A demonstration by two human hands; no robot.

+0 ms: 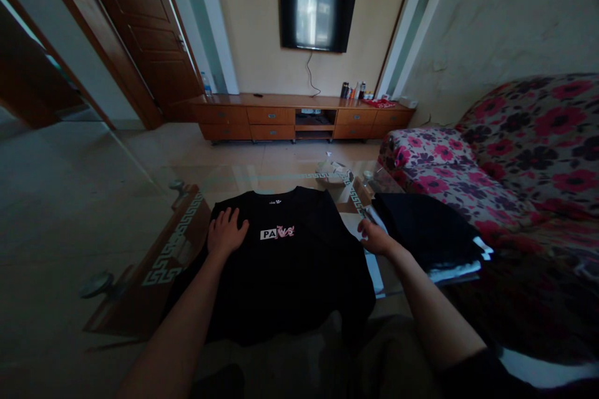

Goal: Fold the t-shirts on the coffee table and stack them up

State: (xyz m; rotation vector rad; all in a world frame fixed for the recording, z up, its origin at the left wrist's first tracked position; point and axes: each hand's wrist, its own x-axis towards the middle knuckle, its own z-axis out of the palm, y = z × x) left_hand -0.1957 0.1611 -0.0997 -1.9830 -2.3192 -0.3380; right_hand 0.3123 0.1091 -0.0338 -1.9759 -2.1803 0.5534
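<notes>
A black long-sleeved top lies spread on the glass table, its neckline away from me. A white "PA" box and pink lettering mark its chest. My left hand rests flat on its left shoulder, fingers spread. Just off the right side of the top is my right hand, its fingers loosely bent and slightly apart, with nothing visible in them. Beyond that hand sits a stack of folded dark clothes, with a pale garment showing at the bottom. White sheet-like material shows between the top and the stack.
The glass table has a key-pattern border and metal fittings. A flowered sofa stands at the right. Across the floor is a low wooden cabinet with bottles, below a wall television. A wooden door is at left.
</notes>
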